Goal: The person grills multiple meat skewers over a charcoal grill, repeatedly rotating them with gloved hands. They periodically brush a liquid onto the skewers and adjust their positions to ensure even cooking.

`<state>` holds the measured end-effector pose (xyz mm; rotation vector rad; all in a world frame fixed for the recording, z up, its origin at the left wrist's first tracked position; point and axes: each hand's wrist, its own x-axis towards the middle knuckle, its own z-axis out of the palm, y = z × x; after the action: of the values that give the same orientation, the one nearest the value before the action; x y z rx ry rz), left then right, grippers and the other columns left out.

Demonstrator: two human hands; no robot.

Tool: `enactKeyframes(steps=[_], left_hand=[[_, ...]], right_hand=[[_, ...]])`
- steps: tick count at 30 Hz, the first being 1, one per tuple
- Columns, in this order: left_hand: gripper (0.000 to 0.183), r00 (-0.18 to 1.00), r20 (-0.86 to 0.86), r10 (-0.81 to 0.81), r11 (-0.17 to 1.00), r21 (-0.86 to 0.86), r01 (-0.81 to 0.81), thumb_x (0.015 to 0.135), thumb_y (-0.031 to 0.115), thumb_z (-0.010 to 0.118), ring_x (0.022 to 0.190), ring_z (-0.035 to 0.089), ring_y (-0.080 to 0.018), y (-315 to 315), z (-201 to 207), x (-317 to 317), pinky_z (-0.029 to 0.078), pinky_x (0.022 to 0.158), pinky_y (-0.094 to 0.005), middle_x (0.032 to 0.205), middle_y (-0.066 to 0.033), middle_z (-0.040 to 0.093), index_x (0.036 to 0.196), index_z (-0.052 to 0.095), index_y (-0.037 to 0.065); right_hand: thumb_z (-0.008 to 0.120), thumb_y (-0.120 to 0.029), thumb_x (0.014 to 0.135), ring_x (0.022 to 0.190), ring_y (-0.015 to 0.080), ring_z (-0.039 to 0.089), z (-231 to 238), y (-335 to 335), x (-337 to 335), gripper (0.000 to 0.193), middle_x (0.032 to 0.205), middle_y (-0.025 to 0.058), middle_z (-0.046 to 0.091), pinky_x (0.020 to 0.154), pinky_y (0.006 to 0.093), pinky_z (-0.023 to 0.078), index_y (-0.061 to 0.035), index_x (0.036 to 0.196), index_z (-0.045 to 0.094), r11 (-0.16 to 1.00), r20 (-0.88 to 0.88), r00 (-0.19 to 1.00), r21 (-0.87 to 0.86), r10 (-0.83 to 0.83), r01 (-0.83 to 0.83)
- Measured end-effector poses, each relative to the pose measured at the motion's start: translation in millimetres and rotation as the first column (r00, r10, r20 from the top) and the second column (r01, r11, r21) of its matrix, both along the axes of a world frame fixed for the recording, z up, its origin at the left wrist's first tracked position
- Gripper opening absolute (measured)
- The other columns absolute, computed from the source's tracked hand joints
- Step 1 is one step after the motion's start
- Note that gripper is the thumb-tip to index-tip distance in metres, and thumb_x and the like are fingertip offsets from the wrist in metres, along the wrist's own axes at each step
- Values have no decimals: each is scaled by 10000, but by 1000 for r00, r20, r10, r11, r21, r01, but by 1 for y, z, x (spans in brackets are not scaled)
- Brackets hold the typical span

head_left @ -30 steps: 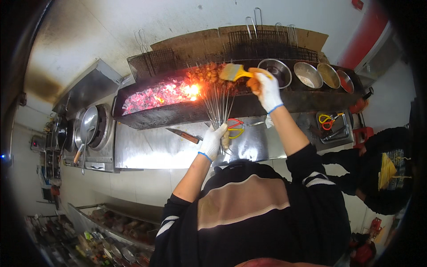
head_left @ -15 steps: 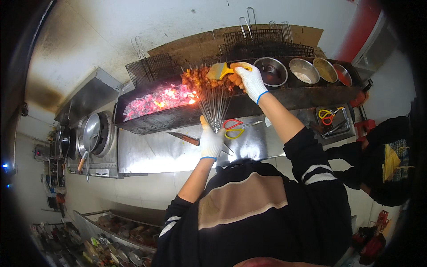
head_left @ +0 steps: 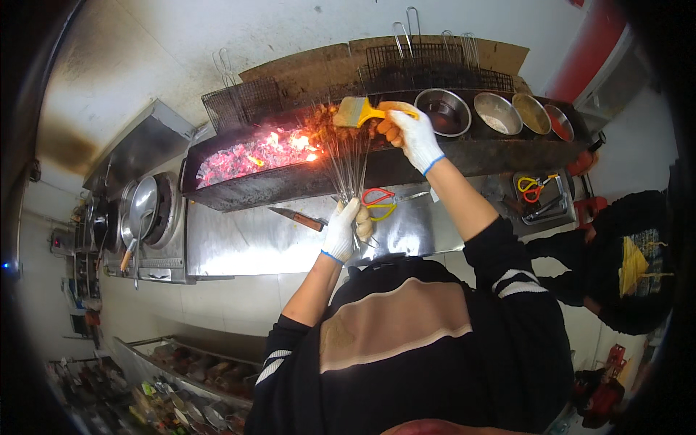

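Note:
My left hand (head_left: 344,230), in a white glove, is closed around the bare handle ends of a fanned bundle of metal skewers (head_left: 346,168). Reddish-brown meat (head_left: 328,130) on their far ends lies over the charcoal grill (head_left: 290,186), partly hidden by glare and the brush. My right hand (head_left: 415,138), gloved in white with orange palm and fingers, grips a yellow-handled basting brush (head_left: 368,112). Its wide pale bristles are above the meat, but contact cannot be made out. Glowing coals (head_left: 254,158) burn left of the skewers.
Metal bowls, one with dark liquid (head_left: 443,114), line the grill's right end. On the steel counter lie a wooden-handled knife (head_left: 299,218) and red-and-yellow scissors (head_left: 380,204). Wire grilling baskets (head_left: 243,109) lean behind. A burner with pans (head_left: 145,206) stands left; another person (head_left: 623,261) is at right.
My left hand has turned over on the skewer handles, so its curled fingers now show. The meat ends look lower and darker. The brush has shifted slightly up and stays in my right hand.

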<state>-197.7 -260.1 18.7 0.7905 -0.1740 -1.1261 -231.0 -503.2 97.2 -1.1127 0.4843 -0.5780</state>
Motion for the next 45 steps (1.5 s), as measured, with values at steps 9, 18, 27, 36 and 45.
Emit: enactKeyframes(steps=[9,18,27,36,45], left_hand=[[352,558,822,-113,876,347,-334,920,204,673,671,622,-262,5,-5,19,510,622,-393,856,-118,649,1195,506,61],[345,921,388,-38,947,309,-91,991,186,572,500,454,-151,7,12,9,373,453,-305,682,-28,474,1292,415,121],[277,993,-103,-65,992,105,76,1015,289,582,515,395,-112,12,15,18,349,468,-278,655,10,400,835,459,117],[238,998,-45,-40,987,151,47,1025,295,561,503,426,-116,15,10,16,353,458,-281,660,-21,473,937,556,74],[214,996,88,-31,963,270,6,1030,283,553,500,430,-110,13,8,15,357,445,-272,693,-15,497,994,553,73]], right_hand=[[589,-171,963,536,120,566,-18,1,-30,301,765,108,683,450,215,396,-14,1212,652,996,107,992,69,-61,54],[595,-136,943,537,129,576,2,-41,-62,242,756,112,676,439,224,368,-12,1129,687,970,456,871,226,-183,86],[533,-173,979,508,115,545,-23,-8,-3,267,741,119,669,397,225,356,-19,1152,668,964,199,964,230,-178,131],[520,-122,962,492,87,527,5,17,14,257,733,117,673,415,211,354,-16,1153,657,969,237,952,199,-193,147],[581,-159,962,499,108,540,-21,21,6,251,740,115,675,429,212,372,-38,1167,660,977,208,970,197,-127,86]])
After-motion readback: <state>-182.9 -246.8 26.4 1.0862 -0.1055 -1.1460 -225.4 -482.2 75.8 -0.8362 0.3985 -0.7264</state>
